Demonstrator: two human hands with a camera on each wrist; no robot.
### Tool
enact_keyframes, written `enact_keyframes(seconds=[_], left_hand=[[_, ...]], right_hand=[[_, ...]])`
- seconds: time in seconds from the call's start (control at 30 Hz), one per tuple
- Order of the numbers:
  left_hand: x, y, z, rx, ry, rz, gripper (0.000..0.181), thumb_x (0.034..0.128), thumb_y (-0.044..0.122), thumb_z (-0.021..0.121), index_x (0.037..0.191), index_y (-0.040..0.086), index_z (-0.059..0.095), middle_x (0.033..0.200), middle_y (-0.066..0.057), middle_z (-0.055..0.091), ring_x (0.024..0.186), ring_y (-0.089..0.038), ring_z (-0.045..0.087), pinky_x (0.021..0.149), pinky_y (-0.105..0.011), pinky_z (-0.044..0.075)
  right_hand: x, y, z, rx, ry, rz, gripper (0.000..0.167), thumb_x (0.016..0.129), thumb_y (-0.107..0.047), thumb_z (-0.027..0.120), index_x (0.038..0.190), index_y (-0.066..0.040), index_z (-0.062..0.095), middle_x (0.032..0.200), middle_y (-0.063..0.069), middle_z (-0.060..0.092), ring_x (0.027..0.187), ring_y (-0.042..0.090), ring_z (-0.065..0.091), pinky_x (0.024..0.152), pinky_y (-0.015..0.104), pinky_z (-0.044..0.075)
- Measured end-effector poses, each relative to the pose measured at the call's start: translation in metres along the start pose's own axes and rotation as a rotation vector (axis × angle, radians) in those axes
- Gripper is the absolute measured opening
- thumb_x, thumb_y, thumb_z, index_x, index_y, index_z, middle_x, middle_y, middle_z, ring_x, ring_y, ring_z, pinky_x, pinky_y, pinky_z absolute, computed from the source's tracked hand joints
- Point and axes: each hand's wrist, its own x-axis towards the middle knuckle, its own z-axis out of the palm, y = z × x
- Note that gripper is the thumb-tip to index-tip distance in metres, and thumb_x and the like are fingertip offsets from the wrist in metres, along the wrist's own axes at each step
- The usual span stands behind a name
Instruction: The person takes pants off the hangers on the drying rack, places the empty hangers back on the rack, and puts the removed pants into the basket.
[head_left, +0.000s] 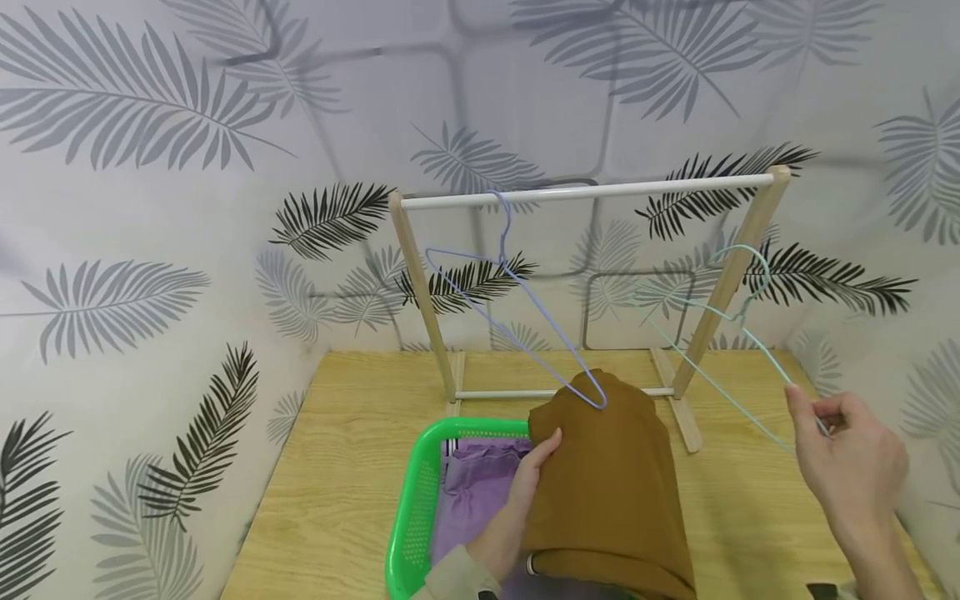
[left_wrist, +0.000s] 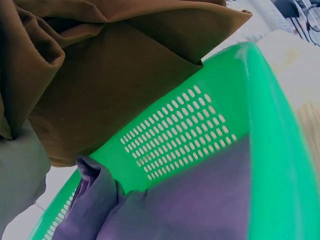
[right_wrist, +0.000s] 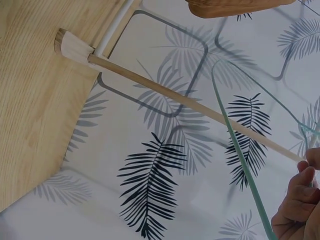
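labels: small black-and-white marks, one at the lower edge of the brown cloth (head_left: 611, 492), one on the purple cloth (head_left: 480, 500); too small to read.

surface: worktop (head_left: 322, 467) of pale yellow wood grain, lower half of the frame. behind it and at the sides, a pale wall (head_left: 390, 108) printed with grey and black fronds and rounded grey outlines. left wrist view, upper right corner: a dark object (left_wrist: 285, 7), blurred.

hands: left hand (head_left: 517, 492) grasps the brown cloth, lower centre, thumb on top, fingers hidden beneath. right hand (head_left: 855, 454), lower right, pinches one corner of a mint hanger (head_left: 767, 356).

other items: green basket (head_left: 408, 500), perforated, lower centre, holding the purple cloth. wooden rack (head_left: 585, 192) with white rails, centre; blue hanger (head_left: 551, 325) hooked over its top rail, lower corner overlapping the brown cloth; contact unclear.
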Motion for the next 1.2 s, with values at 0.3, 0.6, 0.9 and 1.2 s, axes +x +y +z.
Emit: enact_keyframes(seconds=[0.3, 0.6, 0.9, 1.2], left_hand=[[-0.017, 0.004, -0.014, 0.052, 0.085, -0.011, 0.029, 0.1095, 0.043, 0.042, 0.107, 0.026, 0.066, 0.096, 0.016, 0.075, 0.089, -0.001, 0.071, 0.084, -0.020, 0.058], [-0.028, 0.010, -0.030, 0.080, 0.109, -0.028, 0.029, 0.1088, 0.045, 0.045, 0.105, 0.027, 0.067, 0.094, 0.016, 0.075, 0.087, -0.001, 0.071, 0.082, -0.021, 0.058], [-0.035, 0.020, -0.049, 0.143, 0.191, -0.059, 0.028, 0.1039, 0.049, 0.056, 0.115, 0.024, 0.060, 0.099, 0.013, 0.073, 0.089, -0.004, 0.070, 0.081, -0.024, 0.058], [-0.044, 0.034, -0.063, 0.208, 0.208, -0.069, 0.034, 0.1020, 0.049, 0.061, 0.119, 0.020, 0.057, 0.098, 0.012, 0.073, 0.088, -0.005, 0.071, 0.081, -0.024, 0.058]], right_hand=[[0.000, -0.009, -0.002, 0.039, 0.028, -0.006, 0.041, 0.094, -0.035, 0.075, 0.086, 0.004, 0.070, 0.066, -0.056, 0.039, 0.063, -0.036, 0.025, 0.059, 0.015, 0.025], [-0.002, -0.016, -0.006, 0.052, 0.018, -0.012, 0.042, 0.095, -0.036, 0.074, 0.085, 0.006, 0.069, 0.071, -0.064, 0.029, 0.063, -0.036, 0.026, 0.058, 0.015, 0.025], [-0.003, -0.019, -0.009, 0.003, 0.009, -0.011, 0.046, 0.098, -0.039, 0.070, 0.086, 0.006, 0.069, 0.082, 0.031, 0.074, 0.065, -0.037, 0.022, 0.057, 0.016, 0.023], [-0.005, -0.021, -0.010, 0.023, 0.004, 0.000, 0.044, 0.097, -0.038, 0.072, 0.085, 0.004, 0.069, 0.058, -0.031, 0.061, 0.064, -0.036, 0.025, 0.058, 0.016, 0.025]])
